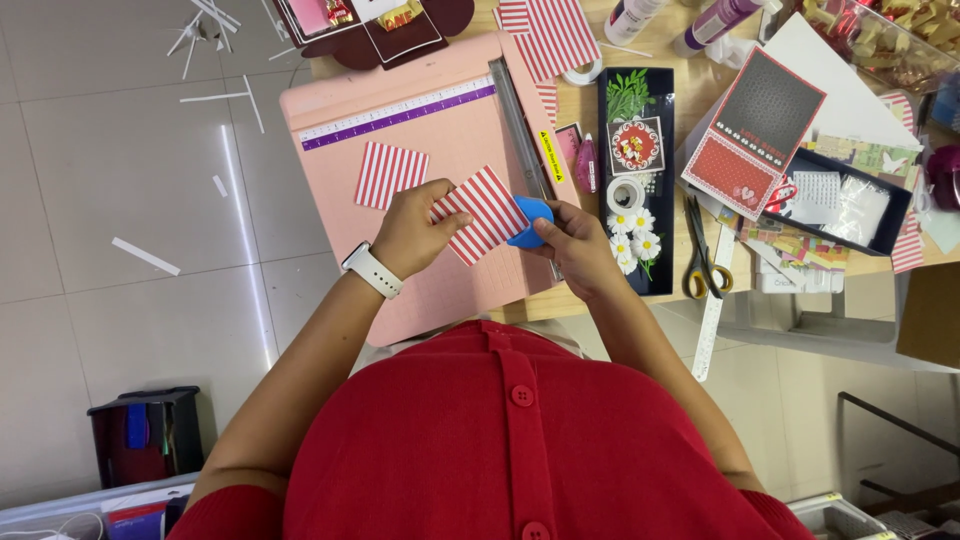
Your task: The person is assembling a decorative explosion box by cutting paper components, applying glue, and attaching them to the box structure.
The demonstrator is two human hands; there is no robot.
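My left hand (410, 232) pinches a small red-and-white striped paper square (485, 212) by its left corner, above a pink paper trimmer (330, 120). My right hand (575, 243) grips a blue corner punch (533, 220) pressed against the right corner of that striped square. A white watch sits on my left wrist. A second striped square (389, 173) lies flat on the trimmer board, just left of my hands. The trimmer's grey cutting rail (519, 122) runs beside my right hand.
On the wooden table to the right lie a black tray (660, 280) with white paper daisies and tape rolls, scissors (703, 260), a white ruler, red patterned cards, glue bottles and a dark box of embellishments. Paper strips litter the tiled floor at left.
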